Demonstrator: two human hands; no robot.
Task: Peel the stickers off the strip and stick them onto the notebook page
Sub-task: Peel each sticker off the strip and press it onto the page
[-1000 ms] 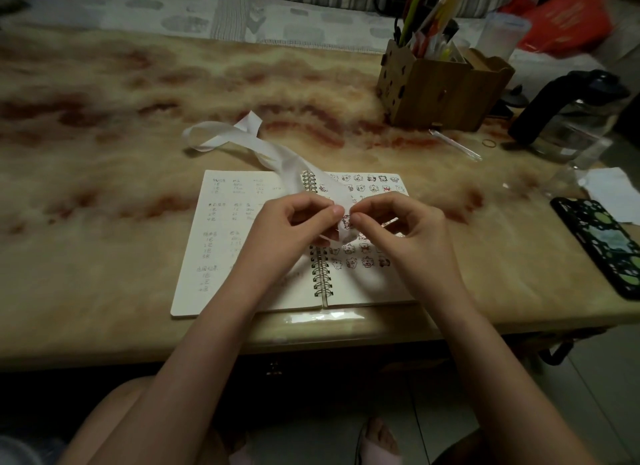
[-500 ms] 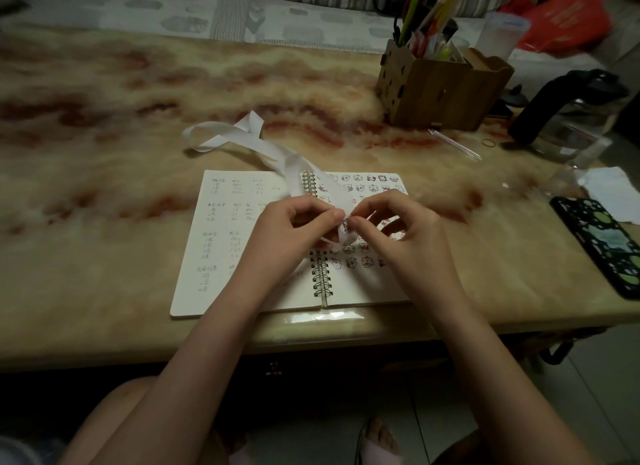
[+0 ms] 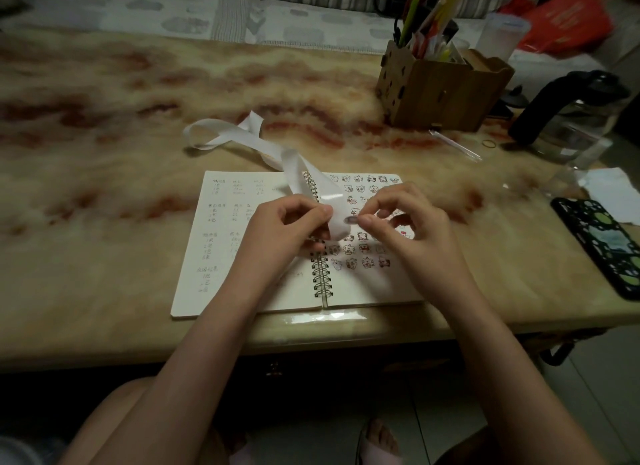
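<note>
Fingertips (image 3: pixel 364 219), head view: your right hand (image 3: pixel 408 232) pinches a small sticker (image 3: pixel 349 219) at the edge of the strip (image 3: pixel 294 167). Your left hand (image 3: pixel 287 229) grips the strip's end. Both are above the notebook (image 3: pixel 374 288), right page.

Risks: a fast pull could tear the sticker or fold it onto itself, and the slack strip could drag over rows already stuck.

Pen box (image 3: pixel 440 94), jug (image 3: pixel 568 118) and phone (image 3: pixel 602 250) sit well apart. Your hands hide part of the page.
</note>
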